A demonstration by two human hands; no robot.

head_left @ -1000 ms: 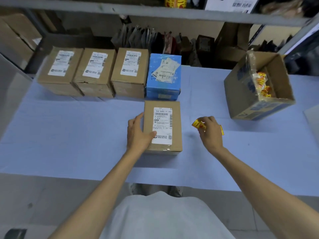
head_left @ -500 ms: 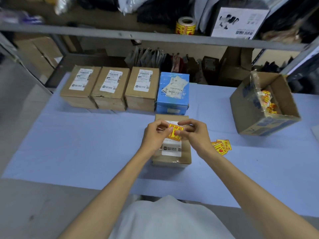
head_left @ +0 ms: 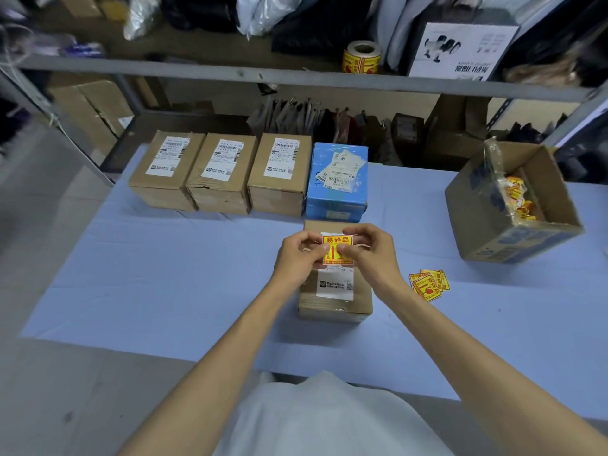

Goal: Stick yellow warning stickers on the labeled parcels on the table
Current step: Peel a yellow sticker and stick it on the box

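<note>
Head view: the left hand point(head_left: 297, 258) and right hand point(head_left: 368, 255) meet over the middle of the bench point(head_left: 164, 274), and both pinch one yellow sticker point(head_left: 337, 255). The left thumb and fingers grip its left edge, the right thumb and fingers its right edge. The sticker faces up, red print on yellow with a white border, and sits over the far half of the front parcel point(head_left: 335, 307). Whether it touches the box I cannot tell. It covers the upper part of that parcel's white label point(head_left: 335, 286); the lower part shows below the hands.

Just right of the right wrist, a small pile of loose stickers point(head_left: 429, 284) lies flat on the bench. They overlap, and at least three can be made out.

Behind the front parcel and touching it stands one blue box point(head_left: 339, 192), with a few white slips point(head_left: 342, 171) lying on its top. To its left, side by side, stand three more brown boxes: the left parcel point(head_left: 167, 172), middle parcel point(head_left: 223, 176) and right parcel point(head_left: 279, 176). Each carries one white label and no yellow sticker. That makes four labeled brown parcels in all.

At the right end of the bench one open carton point(head_left: 487, 225) lies tilted, with many yellow stickers inside point(head_left: 518, 199).

On the shelf point(head_left: 197, 69) above, one roll point(head_left: 362, 57) of yellow stickers stands beside a white box point(head_left: 460, 51).
</note>
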